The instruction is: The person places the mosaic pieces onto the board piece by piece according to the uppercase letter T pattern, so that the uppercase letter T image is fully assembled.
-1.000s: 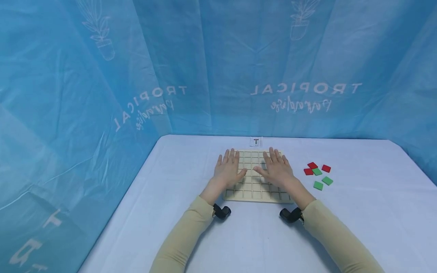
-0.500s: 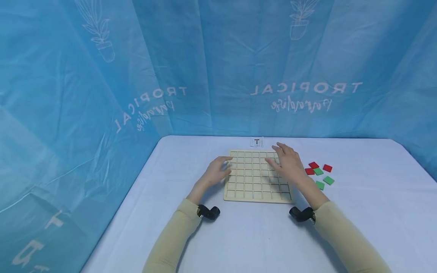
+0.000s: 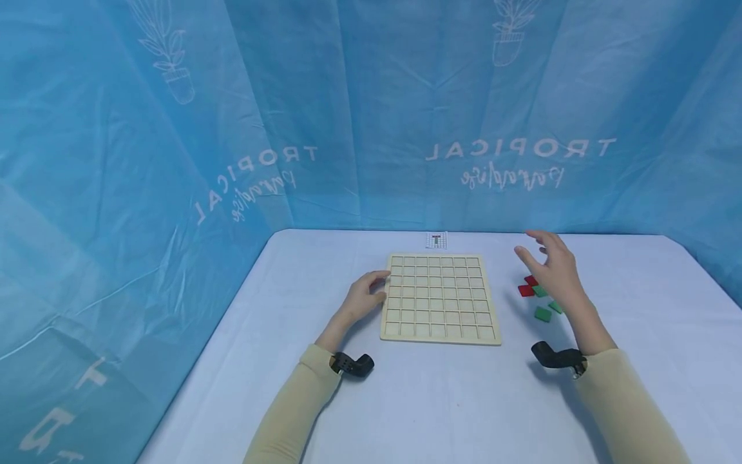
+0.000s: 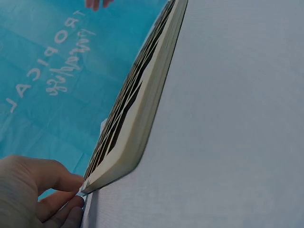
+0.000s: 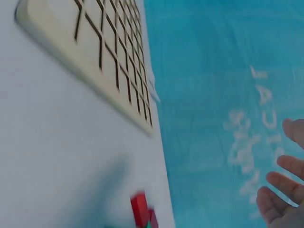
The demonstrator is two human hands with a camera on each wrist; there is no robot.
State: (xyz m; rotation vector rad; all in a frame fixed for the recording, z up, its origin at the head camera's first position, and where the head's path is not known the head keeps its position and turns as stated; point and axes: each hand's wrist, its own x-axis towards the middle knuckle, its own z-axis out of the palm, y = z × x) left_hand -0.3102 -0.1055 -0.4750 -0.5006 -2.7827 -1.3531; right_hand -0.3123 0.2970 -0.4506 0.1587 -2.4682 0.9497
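Observation:
A pale wooden grid board [image 3: 437,298] lies on the white table, its square cells bare. My left hand [image 3: 358,298] is at its left edge with curled fingers; in the left wrist view, the thumb and fingers [image 4: 59,178] pinch the board's edge near a corner. Over to the right, my right hand [image 3: 555,267] hovers above several small square tiles, thumb and fingers spread, holding nothing. Among these are a red tile [image 3: 525,291] and a green tile [image 3: 543,314]; the hand partly covers others. Red tiles [image 5: 139,209] appear blurred in the right wrist view.
Behind the board lies a small printed card [image 3: 437,240] with a grid and a coloured T shape. A blue curtain [image 3: 371,116] with white lettering hangs along the back and left of the table [image 3: 440,399].
Both hands were spread over the board. The left has moved to the board's left edge and curled there; the right has lifted and travelled right, over the tiles.

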